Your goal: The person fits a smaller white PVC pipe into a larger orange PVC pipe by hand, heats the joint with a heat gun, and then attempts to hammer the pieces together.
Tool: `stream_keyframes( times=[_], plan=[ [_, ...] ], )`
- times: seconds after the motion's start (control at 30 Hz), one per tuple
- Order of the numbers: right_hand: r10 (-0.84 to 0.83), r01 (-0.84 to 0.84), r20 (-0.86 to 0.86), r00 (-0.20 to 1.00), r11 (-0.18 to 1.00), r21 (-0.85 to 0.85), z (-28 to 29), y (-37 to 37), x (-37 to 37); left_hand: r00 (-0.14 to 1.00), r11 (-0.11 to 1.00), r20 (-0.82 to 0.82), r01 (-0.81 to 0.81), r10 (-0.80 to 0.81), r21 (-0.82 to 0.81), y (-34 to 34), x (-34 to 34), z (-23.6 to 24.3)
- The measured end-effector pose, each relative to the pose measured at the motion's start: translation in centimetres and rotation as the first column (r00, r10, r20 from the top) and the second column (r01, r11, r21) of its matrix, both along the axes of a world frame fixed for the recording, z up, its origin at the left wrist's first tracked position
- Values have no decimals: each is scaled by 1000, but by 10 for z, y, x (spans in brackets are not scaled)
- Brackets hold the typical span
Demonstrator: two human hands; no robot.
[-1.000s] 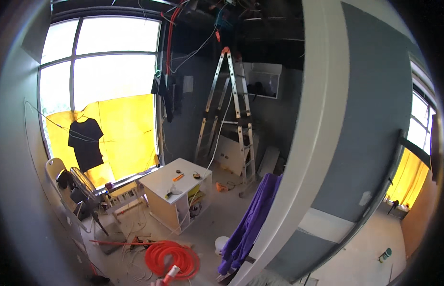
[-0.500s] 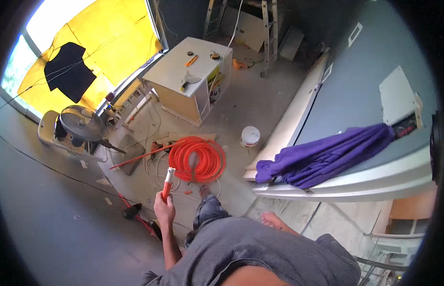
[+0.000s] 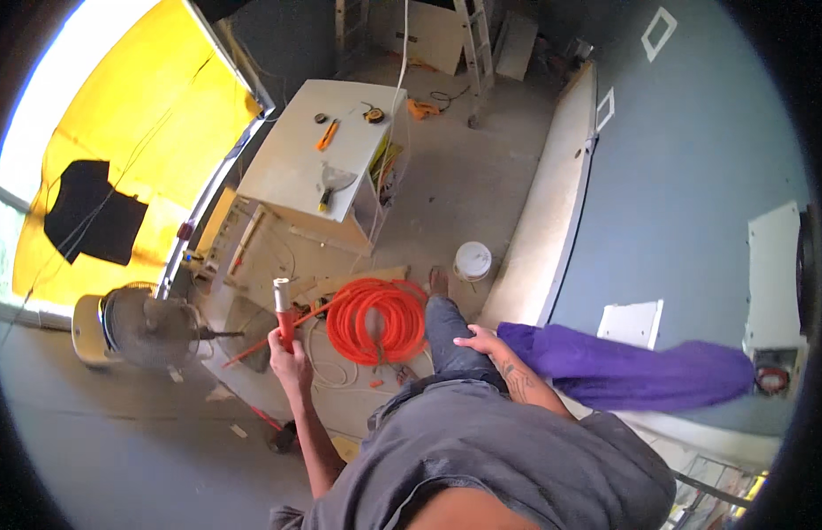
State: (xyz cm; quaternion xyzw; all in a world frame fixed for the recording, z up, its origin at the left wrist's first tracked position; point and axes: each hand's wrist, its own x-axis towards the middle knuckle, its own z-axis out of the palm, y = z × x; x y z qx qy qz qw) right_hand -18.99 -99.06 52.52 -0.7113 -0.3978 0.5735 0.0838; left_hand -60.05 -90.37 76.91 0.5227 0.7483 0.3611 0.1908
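Note:
My left hand [image 3: 291, 367] is closed around a red stick-like tool with a whitish tip [image 3: 284, 311], held upright. I cannot make out its exact kind. Behind and to the right of it, a coil of orange-red corrugated conduit [image 3: 342, 331] lies on the floor, one straight end running out to the left past my hand. My right hand [image 3: 477, 340] lies with fingers stretched on my trouser leg, near the knee, and holds nothing.
A white cabinet [image 3: 291, 132] bears an orange utility knife [image 3: 328, 134], a tape measure [image 3: 374, 115] and a scraper-like tool. Around me are a white bucket [image 3: 473, 261], a fan [image 3: 155, 327], a purple cloth [image 3: 640, 367] over a ledge and a ladder [image 3: 474, 53].
My right hand has moved from beside my body onto my leg. One leg has stepped forward past the coil. The view has shifted; my left hand still grips the red tool.

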Motion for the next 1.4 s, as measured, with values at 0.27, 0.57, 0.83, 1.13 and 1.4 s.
stream_keyframes(
  times=[0.27,0.57,0.83,1.13,1.4],
  plan=[
    [-624,521,-132,770,735,-435,-113,120,152,937,909,163,340,-308,-239,186,160,-33],
    [-773,774,31,633,634,-6,-55,394,487,772,747,150,635,-617,-198,455,337,-107],
    [-630,619,-93,771,708,339,84,744,508,796,757,154,605,-585,-249,643,443,-102],
    [-619,593,-245,746,785,-177,-19,715,563,743,715,112,667,-660,-211,859,556,-163],
    [-764,703,-60,643,619,-349,-17,774,745,907,802,-16,363,-420,-475,926,583,-252]
  ],
)
